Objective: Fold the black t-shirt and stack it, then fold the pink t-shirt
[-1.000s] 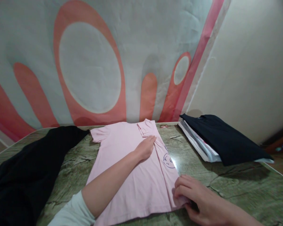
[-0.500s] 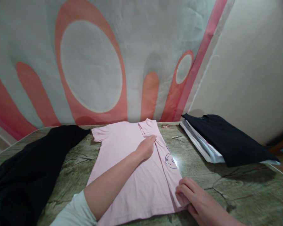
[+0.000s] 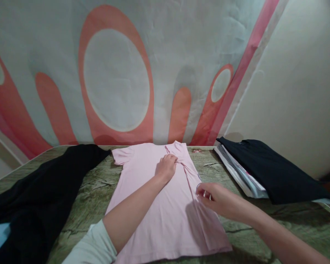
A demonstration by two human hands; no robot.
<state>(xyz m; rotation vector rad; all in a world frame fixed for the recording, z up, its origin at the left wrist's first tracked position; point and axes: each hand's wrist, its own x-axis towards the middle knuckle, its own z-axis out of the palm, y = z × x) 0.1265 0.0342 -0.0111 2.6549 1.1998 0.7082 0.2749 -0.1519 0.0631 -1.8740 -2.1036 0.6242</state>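
Observation:
A pink T-shirt point(image 3: 154, 209) lies spread on the table, its left sleeve out flat and its right side folded inward in a narrow strip. My left hand point(image 3: 167, 167) has its fingers closed on the fabric of this fold, just below the collar area. Over the right side of the shirt, my right hand point(image 3: 213, 198) is curled, fingertips bent in beside a dark bit of print. A shadow falls on the shirt below it. What its fingers hold, if anything, is hidden.
Black fabric point(image 3: 52, 183) lies loosely at the left, with a light blue piece near its lower end. On the right is a stack of folded clothes point(image 3: 266, 165) with a black shirt on top. A patterned backdrop point(image 3: 159, 73) hangs behind the wood-look table point(image 3: 90, 190).
My right hand has let go of the shirt's bottom right corner and moved up along the side. That corner now spreads further right. My left hand stays near the sleeve fold; the view has shifted slightly.

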